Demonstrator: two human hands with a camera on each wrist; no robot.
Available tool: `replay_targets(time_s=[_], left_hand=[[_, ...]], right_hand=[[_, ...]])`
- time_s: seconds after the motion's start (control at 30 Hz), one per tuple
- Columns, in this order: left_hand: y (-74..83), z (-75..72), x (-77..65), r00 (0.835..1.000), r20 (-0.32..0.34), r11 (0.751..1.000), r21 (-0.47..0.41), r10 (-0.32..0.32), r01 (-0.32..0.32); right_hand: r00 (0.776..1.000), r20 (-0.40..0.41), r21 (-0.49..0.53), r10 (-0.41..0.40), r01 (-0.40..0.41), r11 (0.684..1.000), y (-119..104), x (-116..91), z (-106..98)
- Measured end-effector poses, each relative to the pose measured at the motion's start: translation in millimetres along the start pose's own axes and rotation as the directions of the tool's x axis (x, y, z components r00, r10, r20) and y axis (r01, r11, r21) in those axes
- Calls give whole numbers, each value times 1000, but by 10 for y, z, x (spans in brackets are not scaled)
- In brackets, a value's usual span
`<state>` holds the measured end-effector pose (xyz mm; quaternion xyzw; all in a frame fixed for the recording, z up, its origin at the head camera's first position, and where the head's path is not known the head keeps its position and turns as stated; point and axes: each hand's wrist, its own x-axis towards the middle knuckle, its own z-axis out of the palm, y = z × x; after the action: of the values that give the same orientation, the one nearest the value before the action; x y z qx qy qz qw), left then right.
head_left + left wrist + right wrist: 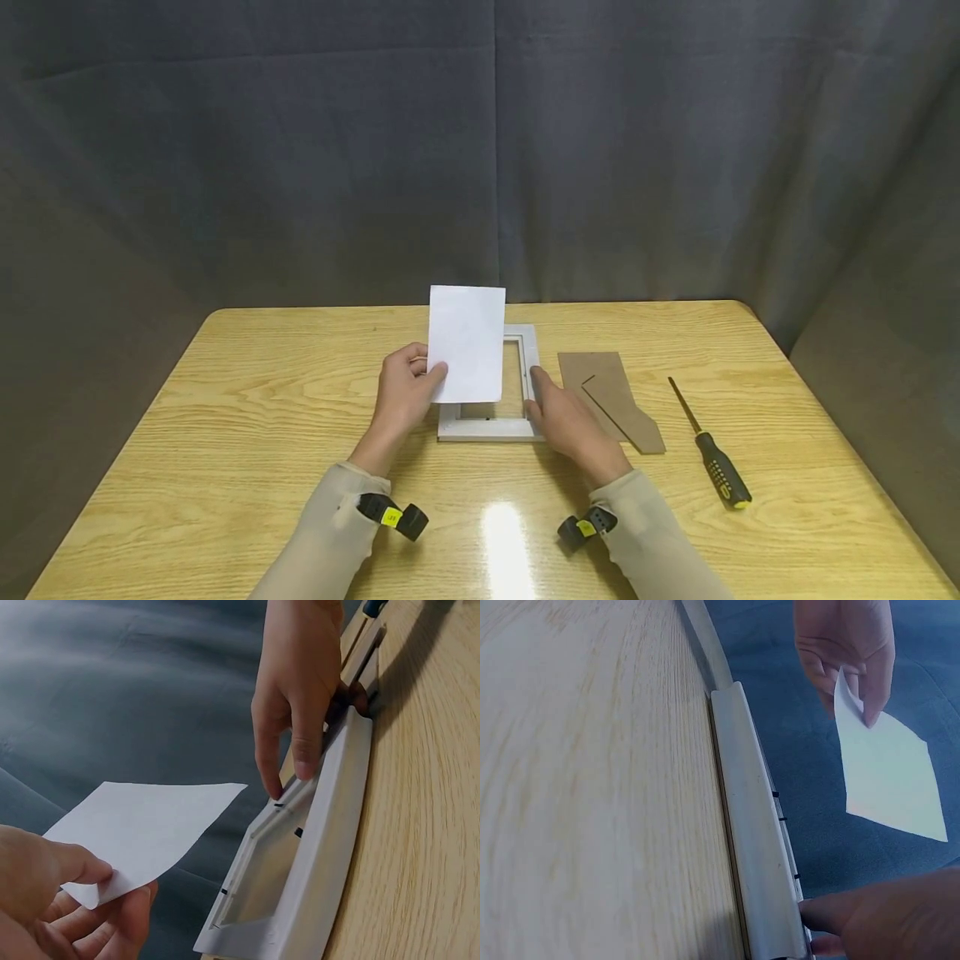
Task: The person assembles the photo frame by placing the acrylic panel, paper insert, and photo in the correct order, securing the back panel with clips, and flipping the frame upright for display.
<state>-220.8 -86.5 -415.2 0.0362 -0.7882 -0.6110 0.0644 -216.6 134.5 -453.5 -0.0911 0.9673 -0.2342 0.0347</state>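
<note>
My left hand (405, 387) pinches a blank white sheet of paper (467, 343) at its lower left edge, thumb on the near face. The sheet is held up over a white picture frame (491, 430) and hides the frame's upper left part in the head view. My right hand (573, 421) holds the frame's right side, thumb and forefinger over the rail; in the left wrist view its other fingers are curled by the outer edge. Small black tabs (298, 832) stick out along the frame's inner edge. The frame lies on the table.
Right of the frame lies a brown backing board (592, 364) with an angled stand leg (626, 417) on it. Farther right is a screwdriver (720, 467) with a black and yellow handle. A dark curtain (360, 167) hangs behind the wooden table (247, 417).
</note>
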Motion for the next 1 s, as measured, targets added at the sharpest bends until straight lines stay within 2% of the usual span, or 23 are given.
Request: replay_targets(time_s=[0.3,0.8,1.0], left_hand=[[-56,36,53,999,16,997,69,-43,41],[-130,112,87,998,50,992,121,-50,44],[-134,155,89,997,58,985,168,-43,32]], right_hand=[[1000,3,-2,9,-9,1000,-4,-2,-4],[1000,13,1,25,-25,1000,-14,5,5],[1000,12,10,25,-25,1000,-6,5,12]])
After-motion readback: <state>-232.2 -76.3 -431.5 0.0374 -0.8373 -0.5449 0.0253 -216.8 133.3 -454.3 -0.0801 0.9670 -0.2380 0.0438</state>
